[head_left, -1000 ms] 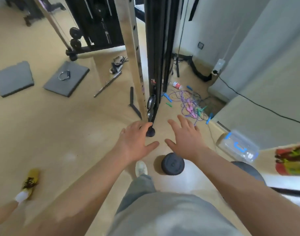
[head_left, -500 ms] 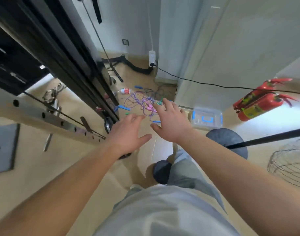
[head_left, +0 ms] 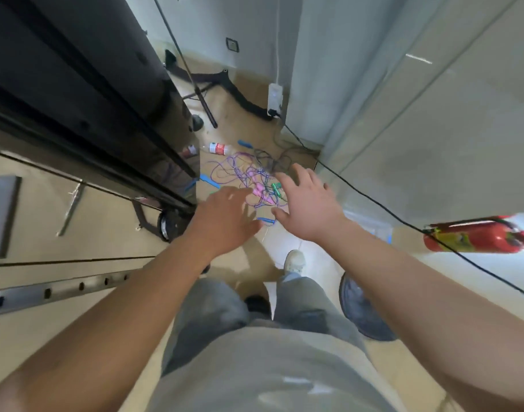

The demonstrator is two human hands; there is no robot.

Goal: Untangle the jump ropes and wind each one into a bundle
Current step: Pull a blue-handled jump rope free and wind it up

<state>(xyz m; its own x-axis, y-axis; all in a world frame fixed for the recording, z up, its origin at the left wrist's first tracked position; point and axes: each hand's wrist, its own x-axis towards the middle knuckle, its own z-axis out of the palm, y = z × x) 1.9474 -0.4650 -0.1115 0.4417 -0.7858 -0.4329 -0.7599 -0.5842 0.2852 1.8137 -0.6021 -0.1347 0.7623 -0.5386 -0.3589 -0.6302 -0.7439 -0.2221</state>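
Note:
A tangle of thin jump ropes (head_left: 243, 173), mostly purple with darker cord at the far side, lies on the beige floor ahead of me. Pink handles (head_left: 258, 191), a green handle (head_left: 276, 188) and blue handles (head_left: 208, 180) stick out of it. My left hand (head_left: 225, 221) reaches forward with fingers spread, its fingertips near the pink handles and holding nothing. My right hand (head_left: 307, 205) is stretched out beside it, fingers apart, over the right edge of the tangle and holding nothing. Both hands are above the floor and apart from the ropes.
A black gym machine frame (head_left: 106, 120) rises close on my left. A plastic bottle (head_left: 217, 148) lies beyond the ropes. A black cable (head_left: 374, 200) runs along the wall on the right, past a red fire extinguisher (head_left: 475, 237). A round weight plate (head_left: 365, 313) lies by my right leg.
I have stepped closer to the rope tangle and the view has swung right. Both hands have moved forward toward the ropes, still spread and holding nothing.

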